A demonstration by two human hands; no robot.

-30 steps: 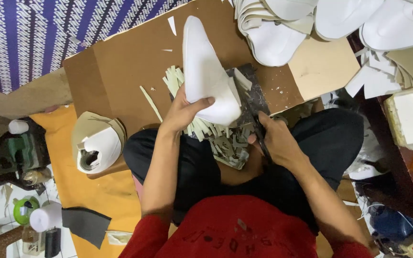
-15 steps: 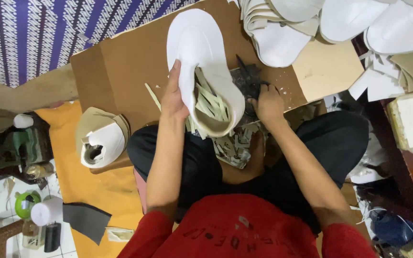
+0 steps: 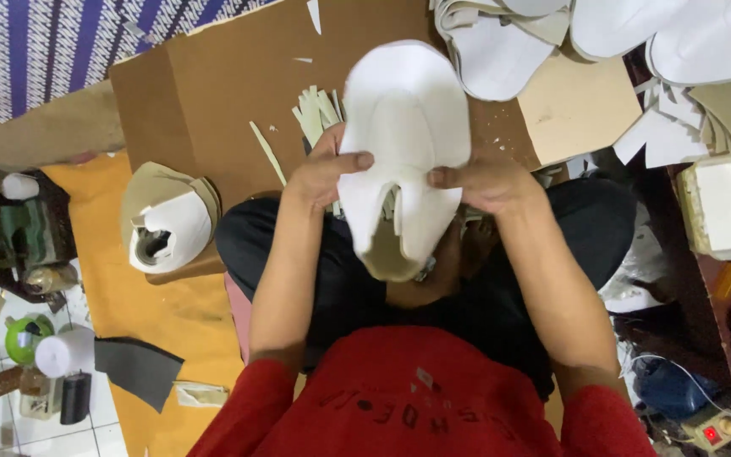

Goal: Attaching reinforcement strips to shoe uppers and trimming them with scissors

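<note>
Both my hands hold up a white shoe upper (image 3: 403, 127) above my lap, its rounded toe pointing away from me and its open beige-lined end toward me. My left hand (image 3: 325, 173) grips its left edge with the thumb on top. My right hand (image 3: 486, 182) grips its right edge. Cream trimmed strips (image 3: 319, 110) lie on the brown cardboard sheet (image 3: 213, 93) just behind the upper.
A finished white upper (image 3: 167, 224) sits at the left on the cardboard's edge. A pile of white uppers (image 3: 602, 38) fills the top right. A white foam block (image 3: 729, 207) stands at the right. Bottles, a green cup (image 3: 23, 338) and a dark grey scrap (image 3: 137, 368) lie lower left.
My right hand has left the scissors on my lap and taken the upper's right edge. The upper has turned so its outer white face points up and has come nearer to me.
</note>
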